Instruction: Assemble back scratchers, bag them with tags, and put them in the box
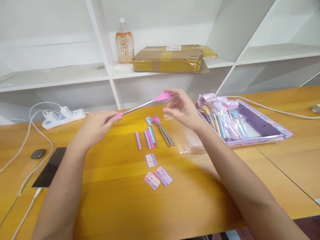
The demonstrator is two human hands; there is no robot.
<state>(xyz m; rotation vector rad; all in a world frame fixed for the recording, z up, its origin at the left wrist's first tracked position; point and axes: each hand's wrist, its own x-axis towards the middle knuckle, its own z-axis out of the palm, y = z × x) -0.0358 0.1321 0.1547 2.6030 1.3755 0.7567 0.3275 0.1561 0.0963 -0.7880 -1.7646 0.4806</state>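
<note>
My left hand (101, 125) is closed round the pink handle of a telescopic back scratcher (139, 107), whose metal rod slants up to the right. At its far end is a pink hand-shaped claw (163, 96). My right hand (182, 109) is at that claw, fingers curved and thumb apart, the fingertips seeming to touch it. Below on the table lie a blue-clawed scratcher (149, 121), more scratchers with darker pink claws (156, 121), and several purple, pink and blue handle sleeves (138, 140). Nearer me are three small printed cards (150, 160).
Clear plastic bags (188, 142) lie beside a purple box (261, 139) of wrapped scratchers. At left are a power strip (63, 119), cables and a black phone (49, 169). On the shelf behind stand a bottle (125, 45) and a taped carton (169, 60).
</note>
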